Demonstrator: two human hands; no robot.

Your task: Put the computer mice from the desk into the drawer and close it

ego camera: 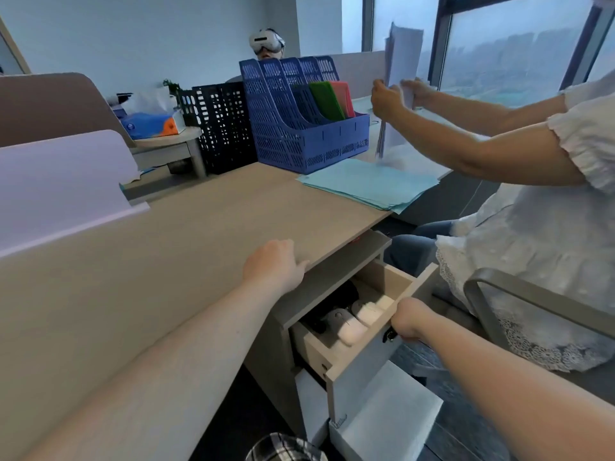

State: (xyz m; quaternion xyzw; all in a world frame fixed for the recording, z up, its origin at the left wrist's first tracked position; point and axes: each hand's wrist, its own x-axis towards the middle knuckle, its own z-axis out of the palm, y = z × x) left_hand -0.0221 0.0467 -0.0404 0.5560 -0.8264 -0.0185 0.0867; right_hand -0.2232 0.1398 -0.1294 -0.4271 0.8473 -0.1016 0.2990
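Note:
The drawer point(379, 342) under the desk stands partly open. Inside it lie a white computer mouse point(346, 327), a second white mouse point(367, 312) to its right and a dark object point(336, 299) behind them, part hidden under the desk. My right hand point(411, 319) grips the drawer front at its top edge, by a small black lock. My left hand point(274, 264) rests flat on the wooden desk point(186, 247) near its front edge, holding nothing. No mouse shows on the desktop.
A person in a white top sits close on the right, holding up papers point(401, 58) over a stack of light blue sheets point(369, 183). A blue file rack point(299, 118) and a black one point(223, 124) stand at the back. A lower white drawer point(386, 417) juts out below.

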